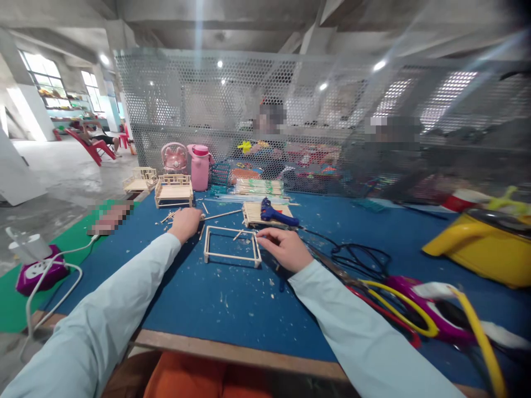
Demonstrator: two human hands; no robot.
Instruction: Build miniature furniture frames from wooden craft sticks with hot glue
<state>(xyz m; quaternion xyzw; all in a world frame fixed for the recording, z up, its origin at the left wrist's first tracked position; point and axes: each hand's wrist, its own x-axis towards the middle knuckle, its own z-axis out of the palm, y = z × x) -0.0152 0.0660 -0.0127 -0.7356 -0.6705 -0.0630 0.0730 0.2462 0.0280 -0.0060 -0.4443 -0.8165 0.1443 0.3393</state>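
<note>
A small rectangular frame of thin wooden sticks (232, 257) stands on short legs on the blue table. My right hand (288, 250) pinches its far right corner between thumb and fingers. To the left of the frame, my left hand (187, 224) is closed over some loose wooden sticks (168, 217); what its fingers hold is hidden. A blue glue gun (276, 214) rests on a stack of wooden sticks (254, 215) behind the frame. Two finished-looking miniature wooden beds, one nearer (174, 192) and one farther (141, 179), sit at the back left.
Scissors with yellow-and-red handles (402, 304), black cable (365, 257) and a purple power strip (431, 309) lie at right, near a yellow container (489, 249). A pink bottle (200, 168) stands before the perforated metal screen (224, 105). Another purple socket (41, 271) is at left.
</note>
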